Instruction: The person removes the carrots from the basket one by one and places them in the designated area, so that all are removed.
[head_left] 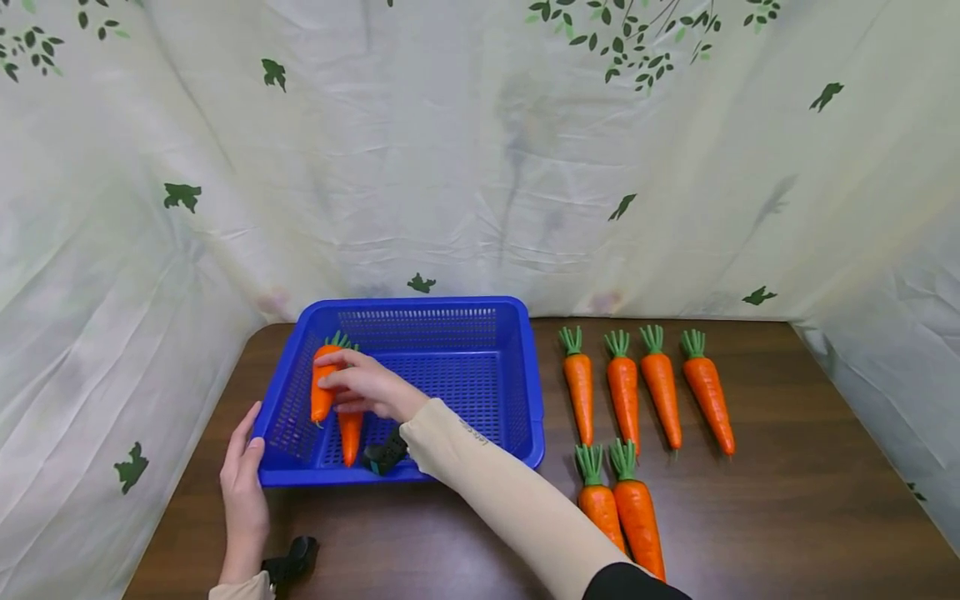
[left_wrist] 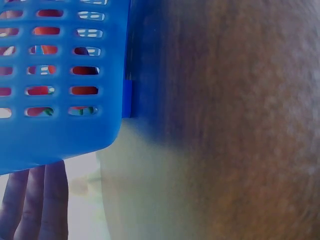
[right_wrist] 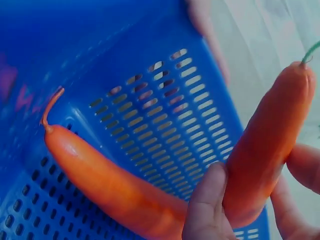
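Observation:
My right hand [head_left: 367, 385] pinches an orange carrot [head_left: 322, 392] between thumb and fingers, over the left part of a blue plastic basket [head_left: 480, 475]. The right wrist view shows this carrot [right_wrist: 265, 145] held at a slant near the perforated wall. Below it another carrot [head_left: 350, 437] lies on the basket floor, partly hidden by the hand. My left hand [head_left: 246, 492] touches the basket's outer left side near the front corner. Its fingers [left_wrist: 55, 200] look straight beside the wall in the left wrist view.
Right of the basket, several carrots [head_left: 660, 400] with green tops lie in a row on the brown wooden table [head_left: 810, 500]. Two more carrots [head_left: 637, 525] lie in front of them, near my right forearm. A white leaf-patterned curtain [head_left: 450, 167] hangs behind the table.

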